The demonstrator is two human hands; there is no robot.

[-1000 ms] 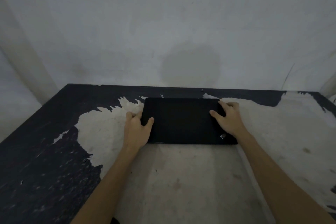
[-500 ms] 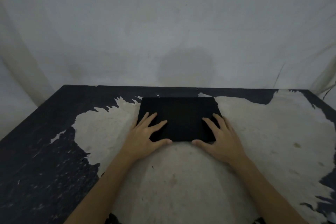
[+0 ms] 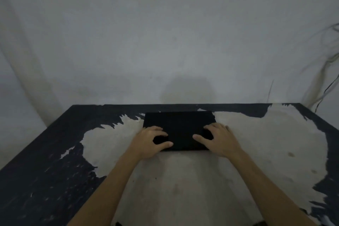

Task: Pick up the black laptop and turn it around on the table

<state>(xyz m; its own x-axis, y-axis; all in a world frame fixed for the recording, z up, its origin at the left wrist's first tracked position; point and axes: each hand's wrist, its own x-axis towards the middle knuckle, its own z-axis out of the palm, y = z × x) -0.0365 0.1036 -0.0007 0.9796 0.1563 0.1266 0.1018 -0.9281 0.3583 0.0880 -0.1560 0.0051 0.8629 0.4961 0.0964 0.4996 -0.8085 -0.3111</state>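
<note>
At the far left, the table [image 3: 45, 180] shows its dark, worn coating, flaked away toward the middle into a broad pale patch of bare surface. A bare forearm reaches up from the lower edge of the view to the left hand [image 3: 149, 142], which lies on the near left corner of the black laptop [image 3: 178, 130]; its fingers [image 3: 157, 129] are curled downward onto the lid and its thumb points inward along the near edge, so the hand is bent over the corner rather than flat, though whether it truly clasps the edge cannot be told. The laptop is closed and lies flat on the table, toward the far side and close to the back edge, its long side running across the view, partly on the pale patch. On its near right corner rests the right hand [image 3: 219, 140], fingers likewise curled onto the lid, thumb stretched inward toward the left hand; the two hands stay apart. Behind the table stands a plain grey wall [image 3: 165, 33], and at the far right a thin dark cable [image 3: 328, 90] hangs down it.
</note>
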